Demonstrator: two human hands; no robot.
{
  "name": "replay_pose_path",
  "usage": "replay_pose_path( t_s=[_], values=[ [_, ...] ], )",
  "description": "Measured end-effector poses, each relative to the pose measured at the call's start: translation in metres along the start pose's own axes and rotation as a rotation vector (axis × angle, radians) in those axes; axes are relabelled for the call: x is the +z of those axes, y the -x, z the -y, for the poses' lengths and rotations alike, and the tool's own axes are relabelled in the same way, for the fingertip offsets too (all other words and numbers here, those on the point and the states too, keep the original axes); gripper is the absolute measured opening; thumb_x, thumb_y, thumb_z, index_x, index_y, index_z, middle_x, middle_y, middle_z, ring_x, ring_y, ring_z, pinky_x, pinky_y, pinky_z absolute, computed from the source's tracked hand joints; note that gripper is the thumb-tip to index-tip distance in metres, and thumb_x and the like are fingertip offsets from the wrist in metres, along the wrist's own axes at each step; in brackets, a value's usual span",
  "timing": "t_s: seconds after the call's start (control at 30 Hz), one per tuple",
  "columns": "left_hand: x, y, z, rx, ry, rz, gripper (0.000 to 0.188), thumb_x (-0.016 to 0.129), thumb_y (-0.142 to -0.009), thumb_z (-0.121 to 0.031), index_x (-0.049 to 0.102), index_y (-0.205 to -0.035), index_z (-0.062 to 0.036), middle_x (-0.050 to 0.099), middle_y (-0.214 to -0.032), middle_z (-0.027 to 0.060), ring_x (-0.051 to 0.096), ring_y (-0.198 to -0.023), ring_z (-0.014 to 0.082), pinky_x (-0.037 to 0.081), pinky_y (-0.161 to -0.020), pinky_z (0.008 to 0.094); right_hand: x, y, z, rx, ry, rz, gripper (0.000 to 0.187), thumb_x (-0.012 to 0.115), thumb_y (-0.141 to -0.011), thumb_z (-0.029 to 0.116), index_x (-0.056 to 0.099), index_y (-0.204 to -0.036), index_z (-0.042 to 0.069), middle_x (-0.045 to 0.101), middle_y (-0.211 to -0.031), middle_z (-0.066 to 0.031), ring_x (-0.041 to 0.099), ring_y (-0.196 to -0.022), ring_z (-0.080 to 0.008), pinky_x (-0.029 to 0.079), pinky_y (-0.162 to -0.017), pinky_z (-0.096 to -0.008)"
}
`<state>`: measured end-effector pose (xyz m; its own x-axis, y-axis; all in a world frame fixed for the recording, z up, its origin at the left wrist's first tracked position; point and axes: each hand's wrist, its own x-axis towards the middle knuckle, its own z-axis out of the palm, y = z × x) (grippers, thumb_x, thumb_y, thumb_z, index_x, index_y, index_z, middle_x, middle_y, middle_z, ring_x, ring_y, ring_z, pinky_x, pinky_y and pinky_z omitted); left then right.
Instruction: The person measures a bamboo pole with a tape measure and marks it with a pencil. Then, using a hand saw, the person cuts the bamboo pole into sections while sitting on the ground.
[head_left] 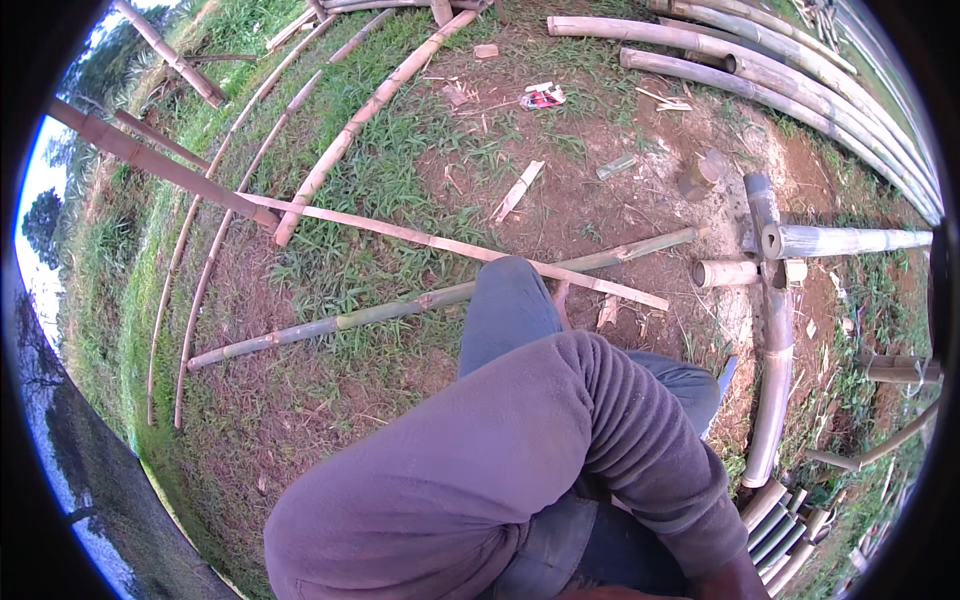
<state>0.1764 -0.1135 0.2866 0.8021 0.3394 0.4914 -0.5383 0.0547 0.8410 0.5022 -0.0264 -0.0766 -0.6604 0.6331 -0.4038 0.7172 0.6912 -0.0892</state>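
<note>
Bamboo pole (440,296) slanting left-to-right, upward

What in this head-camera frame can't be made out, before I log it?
- Both hands: hidden, the purple sleeve fills the lower frame, so each grip is unreadable.
- Green bamboo pole: its middle passes behind the blue-trousered knee.
- Small red-and-white wrapper: too small to identify.
- Bundle of cut bamboo: cut off by the lens rim.

One thin green bamboo pole (440,297) is seen lying across the grass; one flat split strip (455,246) is laid over it; four thick pale poles (760,70) are counted at the top right; one short cut stub (725,273) is seen; one red wrapper (543,98) is spotted.
</note>
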Motion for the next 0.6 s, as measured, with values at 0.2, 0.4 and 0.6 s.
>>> replay_pose_path(
  t_s=[0.2,0.4,0.6],
  values=[
    [-0.063,0.067,-0.002,0.200,-0.465,-0.221,0.047,0.075,-0.089,-0.024,0.056,-0.125,-0.0003,0.073,-0.093,0.0185,0.073,-0.090,0.0369,0.055,-0.081,0.0477,-0.046,-0.033,-0.080,0.045,-0.044,-0.209,0.055,0.073,-0.089,0.024,0.053,-0.138,0.010,0.063,-0.128,-0.0215,0.068,-0.108,-0.0434,0.058,-0.081,-0.0511],
    [-0.211,0.326,0.131,-0.898,-1.271,-1.067,0.034,0.072,-0.091,-0.026,0.070,-0.121,-0.0114,0.074,-0.110,0.0142,0.071,-0.103,0.0343,0.056,-0.089,0.0478,-0.177,-0.166,0.087,0.026,-0.345,-0.491,0.042,0.065,-0.093,0.029,0.067,-0.122,-0.001,0.069,-0.109,-0.0283,0.066,-0.101,-0.0483,0.056,-0.089,-0.0537],
    [-0.273,0.393,0.184,-1.486,-1.252,-0.825,0.049,0.075,-0.090,-0.031,0.060,-0.134,-0.0167,0.065,-0.133,0.0130,0.063,-0.124,0.0365,0.053,-0.102,0.0517,-0.110,-0.173,0.167,0.271,-0.096,-0.389,0.052,0.072,-0.089,0.047,0.069,-0.126,0.010,0.058,-0.139,-0.0112,0.044,-0.139,-0.0350,0.032,-0.117,-0.0546]
  ],
)
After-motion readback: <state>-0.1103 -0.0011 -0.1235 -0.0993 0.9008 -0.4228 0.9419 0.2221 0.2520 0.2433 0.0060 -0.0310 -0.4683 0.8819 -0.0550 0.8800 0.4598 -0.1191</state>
